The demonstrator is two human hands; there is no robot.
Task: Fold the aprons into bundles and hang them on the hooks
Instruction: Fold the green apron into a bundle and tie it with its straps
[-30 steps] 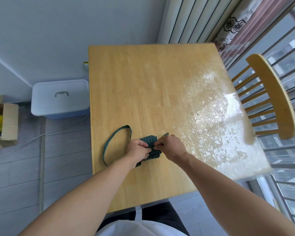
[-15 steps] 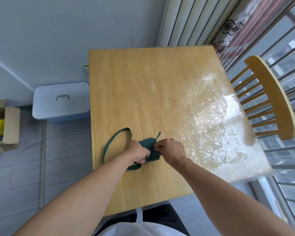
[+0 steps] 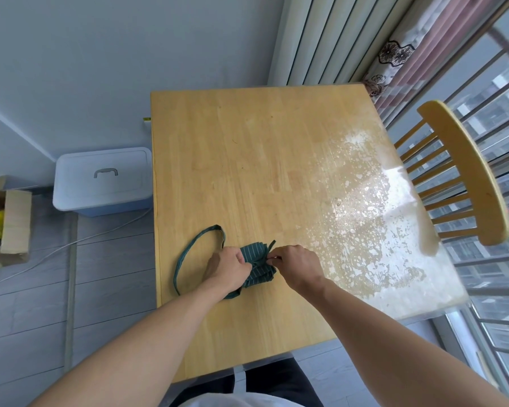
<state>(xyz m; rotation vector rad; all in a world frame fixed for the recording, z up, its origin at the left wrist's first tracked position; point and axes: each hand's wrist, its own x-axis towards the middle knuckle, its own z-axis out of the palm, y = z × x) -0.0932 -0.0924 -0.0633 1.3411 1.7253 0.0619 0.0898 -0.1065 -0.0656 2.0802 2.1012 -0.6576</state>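
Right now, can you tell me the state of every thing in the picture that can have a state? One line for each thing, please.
apron: folded into a small bundle on the table, loop strap lying loose to its left
left hand: grips the bundle
right hand: pinches a strap end at the bundle
storage box: lid closed
cardboard box: flaps open
chair: unoccupied

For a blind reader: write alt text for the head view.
Both hands work a green striped apron bundle on a wooden table: the left hand grips it, the right hand pinches a strap end. A strap loop lies to the left.
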